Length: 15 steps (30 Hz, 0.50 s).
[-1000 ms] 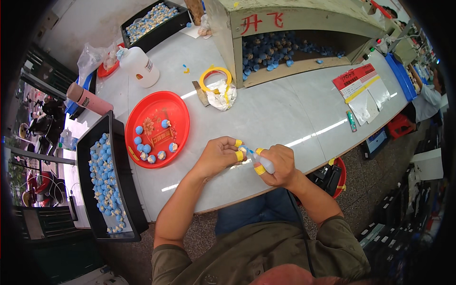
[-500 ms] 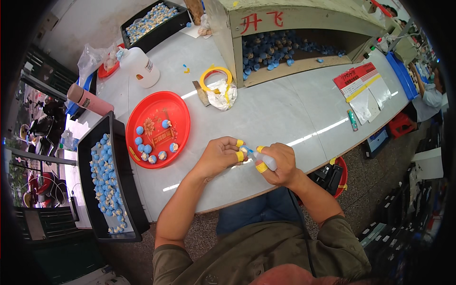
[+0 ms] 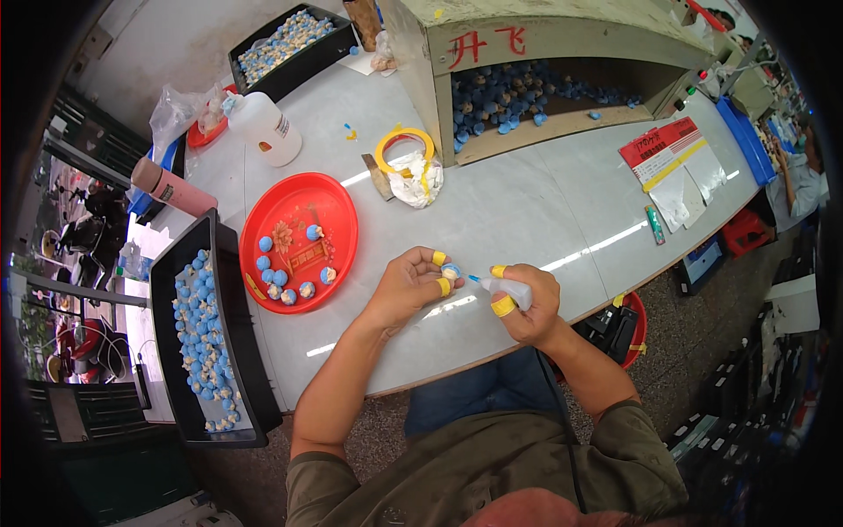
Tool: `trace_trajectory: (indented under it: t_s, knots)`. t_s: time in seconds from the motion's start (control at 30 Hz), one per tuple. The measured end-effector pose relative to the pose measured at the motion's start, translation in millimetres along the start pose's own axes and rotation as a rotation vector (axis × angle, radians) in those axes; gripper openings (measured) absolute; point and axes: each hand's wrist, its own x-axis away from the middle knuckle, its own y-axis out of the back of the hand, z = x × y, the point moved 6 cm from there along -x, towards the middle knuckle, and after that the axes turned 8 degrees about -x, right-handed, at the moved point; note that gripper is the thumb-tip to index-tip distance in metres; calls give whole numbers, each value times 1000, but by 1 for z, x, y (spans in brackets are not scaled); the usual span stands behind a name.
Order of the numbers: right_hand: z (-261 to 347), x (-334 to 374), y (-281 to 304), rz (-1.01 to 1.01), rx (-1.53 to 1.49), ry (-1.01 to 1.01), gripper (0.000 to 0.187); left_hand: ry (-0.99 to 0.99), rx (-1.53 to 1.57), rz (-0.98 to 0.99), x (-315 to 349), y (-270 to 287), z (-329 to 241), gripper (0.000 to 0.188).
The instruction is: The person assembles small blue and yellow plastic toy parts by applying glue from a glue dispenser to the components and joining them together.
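Between the yellow-taped fingertips of my left hand (image 3: 409, 285) is a small blue-and-cream ball-shaped piece (image 3: 450, 271). My right hand (image 3: 532, 305), also with yellow tape on its fingers, grips a small translucent squeeze bottle (image 3: 515, 292) with a blue nozzle tip. The nozzle points left at the piece, with a small gap between them. Left of my hands, a red round tray (image 3: 338, 206) holds several more blue-and-cream pieces along its lower and left side.
A black bin (image 3: 248, 386) of similar pieces stands at the left, another black bin (image 3: 342, 46) at the back. Blue parts fill a metal cabinet (image 3: 562, 35). A tape roll (image 3: 428, 140), white jug (image 3: 279, 140), pink bottle (image 3: 180, 191) and red-and-white papers (image 3: 659, 149) lie around.
My right hand has drawn the squeeze bottle slightly to the right, so its nozzle is now apart from the piece. My left hand still holds the piece at nearly the same place.
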Motion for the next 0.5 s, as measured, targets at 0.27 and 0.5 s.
trace_trajectory:
  t_s: [0.27, 0.5]
  knots:
    - [-2, 4, -5, 48, -38, -108, 22, -135, -99, -32, -2, -4, -2, 35]
    - [-1, 1, -8, 36, -13, -82, 25, -143, -70, -9, -2, -3, -3, 36]
